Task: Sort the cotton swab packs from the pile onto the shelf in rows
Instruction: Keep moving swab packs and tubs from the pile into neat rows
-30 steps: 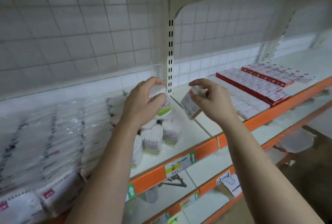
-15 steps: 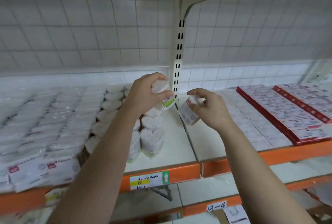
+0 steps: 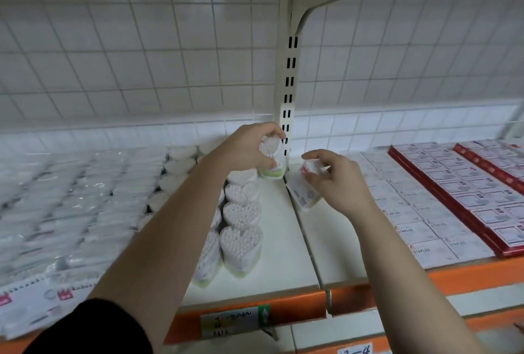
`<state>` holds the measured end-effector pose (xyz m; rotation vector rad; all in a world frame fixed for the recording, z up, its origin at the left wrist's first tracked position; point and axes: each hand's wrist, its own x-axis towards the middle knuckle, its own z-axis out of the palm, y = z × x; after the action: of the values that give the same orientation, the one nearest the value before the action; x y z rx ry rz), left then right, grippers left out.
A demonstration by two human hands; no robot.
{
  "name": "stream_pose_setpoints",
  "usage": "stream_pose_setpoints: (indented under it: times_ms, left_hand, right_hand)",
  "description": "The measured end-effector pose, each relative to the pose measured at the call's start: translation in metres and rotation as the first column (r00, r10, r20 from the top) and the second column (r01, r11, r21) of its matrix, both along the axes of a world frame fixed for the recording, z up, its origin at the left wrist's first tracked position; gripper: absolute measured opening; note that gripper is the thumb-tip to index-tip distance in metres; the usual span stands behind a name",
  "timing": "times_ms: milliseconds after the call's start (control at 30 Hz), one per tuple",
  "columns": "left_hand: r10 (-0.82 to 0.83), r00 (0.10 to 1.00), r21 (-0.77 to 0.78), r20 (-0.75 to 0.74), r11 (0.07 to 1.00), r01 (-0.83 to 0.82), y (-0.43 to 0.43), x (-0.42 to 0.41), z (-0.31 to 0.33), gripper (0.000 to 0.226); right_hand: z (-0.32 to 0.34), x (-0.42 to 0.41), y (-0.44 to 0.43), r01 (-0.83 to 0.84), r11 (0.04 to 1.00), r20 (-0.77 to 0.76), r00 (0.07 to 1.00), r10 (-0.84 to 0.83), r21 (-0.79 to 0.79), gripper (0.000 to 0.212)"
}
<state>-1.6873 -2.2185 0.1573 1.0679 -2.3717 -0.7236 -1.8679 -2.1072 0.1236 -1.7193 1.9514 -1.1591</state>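
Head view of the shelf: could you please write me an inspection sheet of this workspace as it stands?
Surface: white shelf with an orange front edge.
Job's things: heart-shaped cotton swab packs stand in a row running front to back; each hand holds one more pack.
Clutter: flat plastic-wrapped packs at left; white staples boxes and red boxes at right.
Grippers: left hand grips a green-based pack at the row's far end; right hand holds a tilted pack right of the row.
Cables: nothing seen.
Surroundings: tiled wall, slotted upright post, price label on the shelf edge.
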Motion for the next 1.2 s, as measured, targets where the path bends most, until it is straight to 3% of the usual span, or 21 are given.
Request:
stream_pose_setpoints:
  times_ms: [167, 367, 567, 800, 1200]
  left_hand:
    - [-0.006, 0.996, 0.078, 0.090, 0.997, -0.001, -0.018, -0.007, -0.012, 0.064]
    - [-0.028, 0.971, 0.012, 0.236, 1.000, 0.026, -0.028, -0.020, -0.024, 0.068]
    - [-0.016, 0.975, 0.001, 0.222, 1.000, 0.017, -0.031, -0.018, -0.028, 0.068]
    - [0.138, 0.924, -0.274, 0.356, 0.961, -0.039, -0.032, -0.025, -0.030, 0.067]
    - [0.159, 0.934, -0.300, 0.320, 0.952, -0.060, -0.031, -0.018, -0.033, 0.058]
  right_hand:
    - [-0.006, -0.004, -0.006, 0.024, 1.000, -0.006, 1.000, -0.024, 0.002, 0.027]
    - [-0.010, -0.007, -0.011, 0.031, 0.999, -0.007, 0.999, -0.031, 0.006, 0.027]
    - [-0.013, -0.009, -0.015, 0.033, 0.999, -0.002, 0.999, -0.033, 0.024, 0.028]
    - [-0.013, -0.009, -0.015, 0.013, 0.999, 0.009, 1.000, -0.013, 0.039, 0.030]
    - [-0.011, -0.007, -0.009, -0.018, 0.999, 0.014, 1.000, 0.018, 0.046, 0.040]
